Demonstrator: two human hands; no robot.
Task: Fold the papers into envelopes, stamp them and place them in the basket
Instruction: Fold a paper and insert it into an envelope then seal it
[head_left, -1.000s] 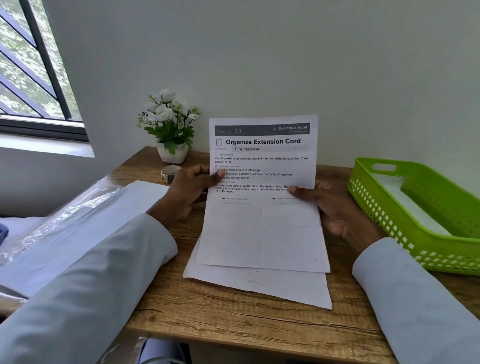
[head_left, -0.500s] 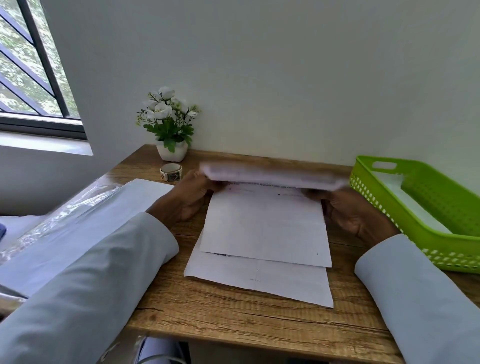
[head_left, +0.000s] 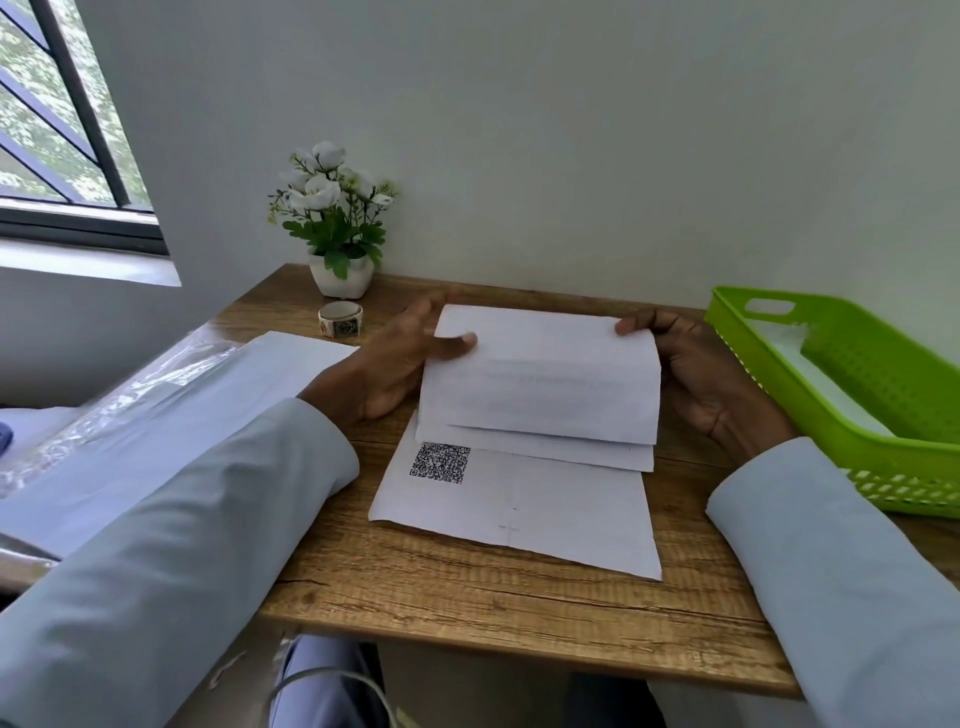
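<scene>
A white sheet of paper (head_left: 540, 384) is bent over on itself above the wooden desk, its top half folded toward me. My left hand (head_left: 395, 364) pinches its upper left corner with the thumb on top. At the upper right corner my right hand (head_left: 696, 374) holds it, fingertips over the edge. Under it lies another white sheet (head_left: 519, 504) flat on the desk, showing a QR code (head_left: 441, 462). The green plastic basket (head_left: 852, 395) stands at the right, with something white inside.
A small potted plant with white flowers (head_left: 337, 234) stands at the back left of the desk (head_left: 467, 587). A roll of patterned tape (head_left: 340, 319) sits in front of it. At the left lies a stack of paper in clear plastic wrap (head_left: 156, 415).
The printed sheet was held upright facing me a second ago. Both hands have brought its top edge down and toward me, so it now lies doubled over.
</scene>
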